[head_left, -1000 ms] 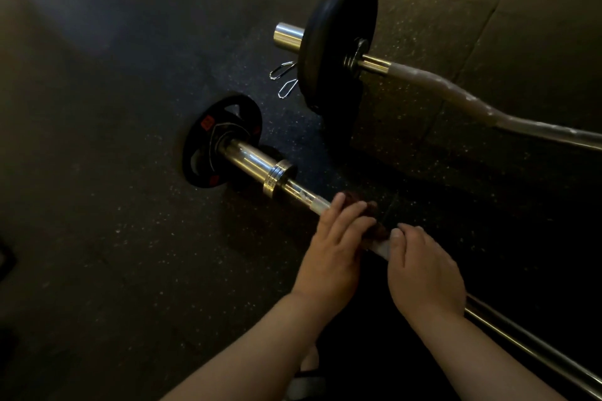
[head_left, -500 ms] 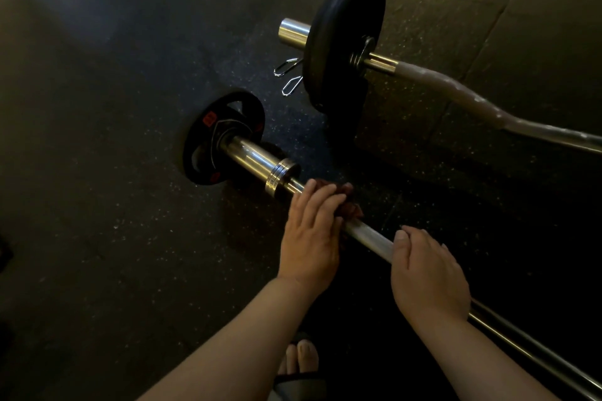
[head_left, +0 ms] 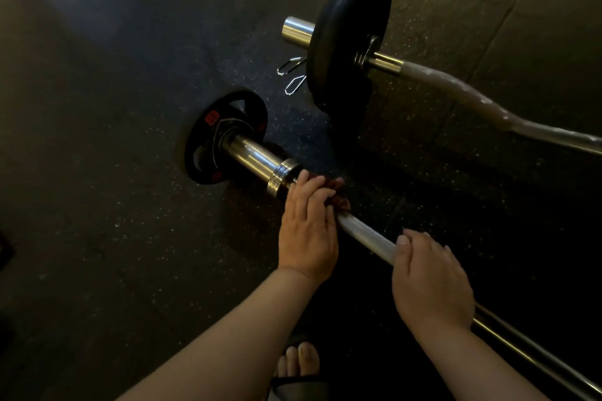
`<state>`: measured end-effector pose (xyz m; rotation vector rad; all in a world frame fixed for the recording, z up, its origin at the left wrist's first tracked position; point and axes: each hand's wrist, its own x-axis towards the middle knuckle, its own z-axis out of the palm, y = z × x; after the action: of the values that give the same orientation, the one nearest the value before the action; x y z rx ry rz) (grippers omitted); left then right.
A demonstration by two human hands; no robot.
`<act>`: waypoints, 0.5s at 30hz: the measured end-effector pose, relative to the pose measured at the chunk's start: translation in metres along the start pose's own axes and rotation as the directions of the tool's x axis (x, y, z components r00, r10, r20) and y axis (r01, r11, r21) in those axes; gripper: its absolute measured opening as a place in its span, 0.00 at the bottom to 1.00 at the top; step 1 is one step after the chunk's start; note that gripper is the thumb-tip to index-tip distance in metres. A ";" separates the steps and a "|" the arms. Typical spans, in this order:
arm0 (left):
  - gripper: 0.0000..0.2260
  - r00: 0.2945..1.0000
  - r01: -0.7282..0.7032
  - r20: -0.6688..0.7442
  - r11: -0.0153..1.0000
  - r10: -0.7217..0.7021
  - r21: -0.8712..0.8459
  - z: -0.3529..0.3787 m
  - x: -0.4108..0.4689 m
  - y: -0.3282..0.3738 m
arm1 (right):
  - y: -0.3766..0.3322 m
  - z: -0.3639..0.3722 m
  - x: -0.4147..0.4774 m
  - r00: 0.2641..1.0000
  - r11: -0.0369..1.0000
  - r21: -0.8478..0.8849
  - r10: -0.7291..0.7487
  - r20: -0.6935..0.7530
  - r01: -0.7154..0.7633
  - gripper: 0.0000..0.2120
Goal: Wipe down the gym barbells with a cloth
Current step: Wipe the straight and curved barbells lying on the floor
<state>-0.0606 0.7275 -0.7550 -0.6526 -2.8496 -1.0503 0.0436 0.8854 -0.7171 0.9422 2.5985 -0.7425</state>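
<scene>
Left hand (head_left: 308, 231) slid cloth (head_left: 335, 194) up to barbell (head_left: 365, 236) collar.

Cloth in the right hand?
No, the left hand holds the dark red cloth on the barbell shaft; the right hand grips bare shaft.

Single head view, wide-angle, steeply downward, close above barbell (head_left: 365, 236).

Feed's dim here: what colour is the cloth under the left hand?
Dark red; the cloth pokes out beyond the left hand on the barbell, head view.
</scene>
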 end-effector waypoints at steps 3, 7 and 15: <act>0.14 0.998 0.053 -0.016 0.999 -0.053 0.001 0.001 0.005 0.002 | 0.002 -0.001 0.001 1.000 1.000 0.001 -0.012 0.011 0.012 0.27; 0.16 0.984 0.119 -0.112 0.980 -0.138 -0.160 0.014 -0.019 0.008 | -0.003 0.000 0.000 1.000 0.998 -0.056 0.011 0.005 -0.011 0.29; 0.14 0.988 -0.148 0.038 0.989 0.148 0.001 -0.008 0.002 -0.031 | 0.003 0.004 0.000 0.999 0.998 -0.059 -0.026 -0.025 0.024 0.29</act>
<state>-0.0757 0.7025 -0.7676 -0.8770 -2.7819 -1.0197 0.0457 0.8848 -0.7214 0.9096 2.6438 -0.6612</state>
